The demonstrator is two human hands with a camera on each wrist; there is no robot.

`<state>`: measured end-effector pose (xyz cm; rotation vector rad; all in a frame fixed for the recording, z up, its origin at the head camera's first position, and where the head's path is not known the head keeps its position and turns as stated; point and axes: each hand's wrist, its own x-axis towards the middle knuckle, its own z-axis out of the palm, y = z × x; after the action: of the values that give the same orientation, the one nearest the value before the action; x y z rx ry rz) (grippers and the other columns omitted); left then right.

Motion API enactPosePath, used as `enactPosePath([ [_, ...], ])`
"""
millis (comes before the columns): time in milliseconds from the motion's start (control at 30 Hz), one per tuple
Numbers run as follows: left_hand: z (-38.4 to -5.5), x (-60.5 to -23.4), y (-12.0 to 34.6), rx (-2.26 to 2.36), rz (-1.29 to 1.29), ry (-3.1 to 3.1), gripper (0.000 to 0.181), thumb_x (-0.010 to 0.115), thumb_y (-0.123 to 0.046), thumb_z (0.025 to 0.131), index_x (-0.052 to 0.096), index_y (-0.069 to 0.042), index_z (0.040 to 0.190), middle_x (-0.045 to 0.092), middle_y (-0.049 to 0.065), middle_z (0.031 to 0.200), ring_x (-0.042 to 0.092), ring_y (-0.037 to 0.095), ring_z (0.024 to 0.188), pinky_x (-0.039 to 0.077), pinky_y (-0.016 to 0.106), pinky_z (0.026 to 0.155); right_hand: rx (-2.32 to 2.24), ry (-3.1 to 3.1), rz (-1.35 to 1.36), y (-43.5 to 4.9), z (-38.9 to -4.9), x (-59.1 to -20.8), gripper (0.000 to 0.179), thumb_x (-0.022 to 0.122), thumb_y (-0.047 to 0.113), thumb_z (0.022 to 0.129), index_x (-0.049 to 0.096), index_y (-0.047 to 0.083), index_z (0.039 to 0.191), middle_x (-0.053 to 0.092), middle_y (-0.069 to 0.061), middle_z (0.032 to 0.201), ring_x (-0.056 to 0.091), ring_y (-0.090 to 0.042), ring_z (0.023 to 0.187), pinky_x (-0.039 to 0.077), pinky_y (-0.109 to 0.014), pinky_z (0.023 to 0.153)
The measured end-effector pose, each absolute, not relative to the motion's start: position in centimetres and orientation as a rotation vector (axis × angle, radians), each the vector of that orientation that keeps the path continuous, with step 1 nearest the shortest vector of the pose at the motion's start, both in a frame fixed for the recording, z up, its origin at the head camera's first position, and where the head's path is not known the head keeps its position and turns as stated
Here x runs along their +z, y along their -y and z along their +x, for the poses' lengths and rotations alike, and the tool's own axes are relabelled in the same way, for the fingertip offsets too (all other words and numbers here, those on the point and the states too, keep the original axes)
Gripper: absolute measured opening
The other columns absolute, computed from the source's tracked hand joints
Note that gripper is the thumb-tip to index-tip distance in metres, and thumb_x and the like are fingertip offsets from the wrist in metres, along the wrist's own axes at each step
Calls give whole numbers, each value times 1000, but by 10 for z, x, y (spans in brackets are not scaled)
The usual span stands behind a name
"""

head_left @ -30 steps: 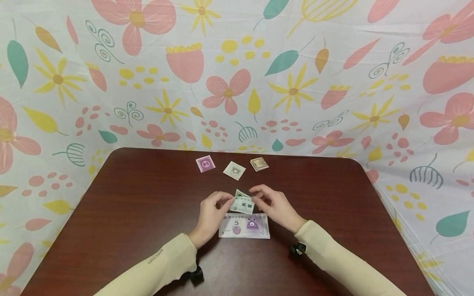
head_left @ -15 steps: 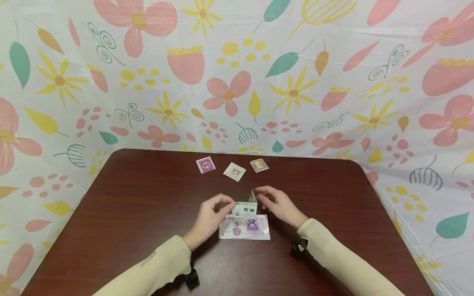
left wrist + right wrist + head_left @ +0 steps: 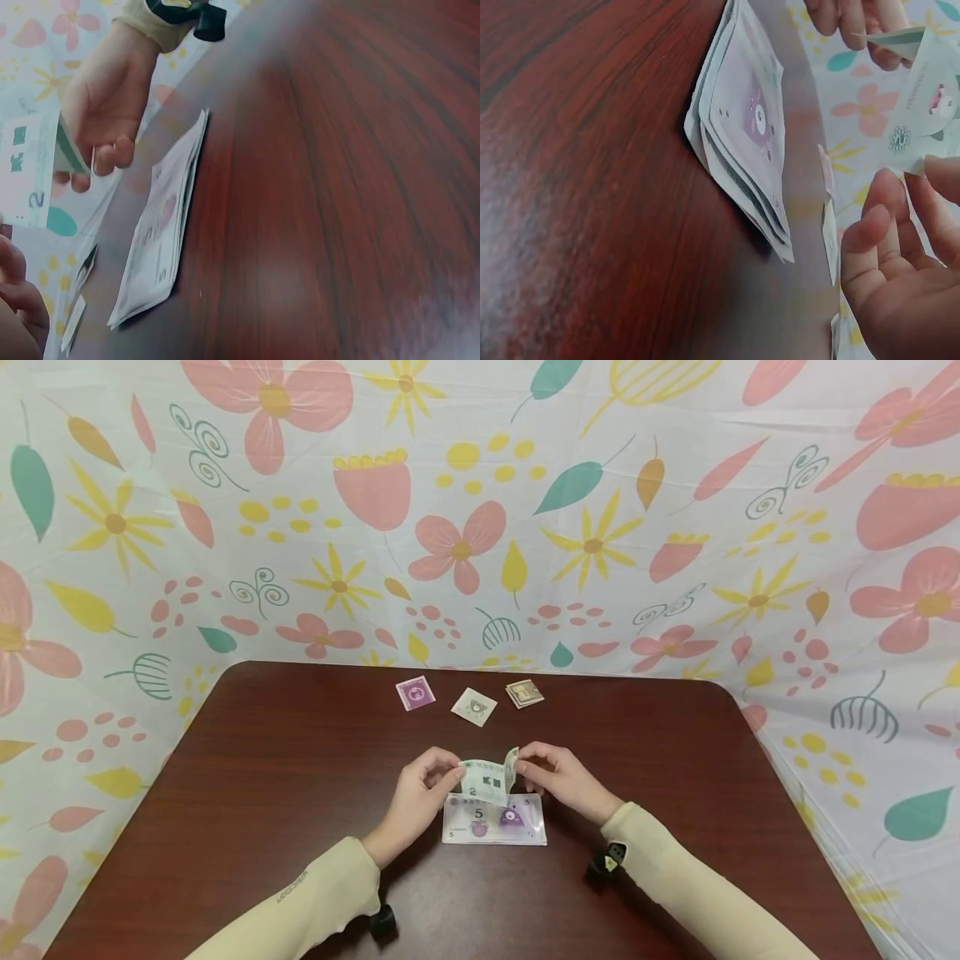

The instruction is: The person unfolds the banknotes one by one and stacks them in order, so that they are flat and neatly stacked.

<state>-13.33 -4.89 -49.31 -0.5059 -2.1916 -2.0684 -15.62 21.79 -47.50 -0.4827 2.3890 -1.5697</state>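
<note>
A pale green play banknote marked 2 (image 3: 482, 779) is held up with a crease near its right side, where a flap stands back at an angle. My left hand (image 3: 415, 789) pinches its left end between thumb and fingers. The right hand (image 3: 566, 778) pinches the flap (image 3: 930, 112), thumb against fingers in the right wrist view. Just below the raised note lies a pile of flat banknotes (image 3: 495, 828), with a purple 5 on top. Layered edges of that pile (image 3: 739, 176) show in the right wrist view.
Three small folded notes lie farther back on the dark wooden table (image 3: 300, 752): a purple one (image 3: 416, 692), a pale one (image 3: 475, 706) and a brown one (image 3: 524, 693). A flowered cloth (image 3: 450, 468) hangs behind the table.
The right-hand flap of the 2 note has swung out from behind it toward the right hand, which now pinches it. My left hand has shifted slightly left.
</note>
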Motion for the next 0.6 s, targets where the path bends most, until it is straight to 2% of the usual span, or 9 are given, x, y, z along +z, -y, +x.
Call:
enactPosePath([
  [100,-132,-491,50,-1953,-447,2245,5,71,1,95,66,1,98,68,15,82,47,5,60,38,19,56,-1601,-2428,-469,-220,-154,-474,11,65,14,104,69,5,103,63,-9,74,61,-27,66,50,-31,56],
  [200,-131,-490,54,-1878,-395,2277,6,70,3,95,66,1,98,67,10,79,47,6,61,38,19,58,-1627,-2483,-463,-223,-151,-474,9,66,11,103,69,4,100,63,-5,70,61,-25,62,50,-31,54],
  [367,-133,-494,61,-1833,-382,2282,7,72,0,95,69,-6,97,64,4,74,46,6,57,37,20,52,-1619,-2575,-389,-228,-146,-477,5,69,8,100,70,3,99,61,-1,67,57,-10,58,48,-28,52],
  [467,-134,-495,64,-1799,-397,2324,13,72,-1,96,67,-7,106,66,1,75,45,5,55,36,20,51,-1622,-2581,-346,-228,-142,-476,8,69,6,99,67,2,106,64,-4,73,57,-13,59,47,-28,50],
  [600,-135,-494,65,-1732,-421,2394,18,72,-2,96,65,-10,111,69,-3,78,46,4,55,38,21,52,-1637,-2581,-358,-228,-136,-473,25,70,5,99,57,6,120,69,-9,82,59,-22,62,46,-29,48],
])
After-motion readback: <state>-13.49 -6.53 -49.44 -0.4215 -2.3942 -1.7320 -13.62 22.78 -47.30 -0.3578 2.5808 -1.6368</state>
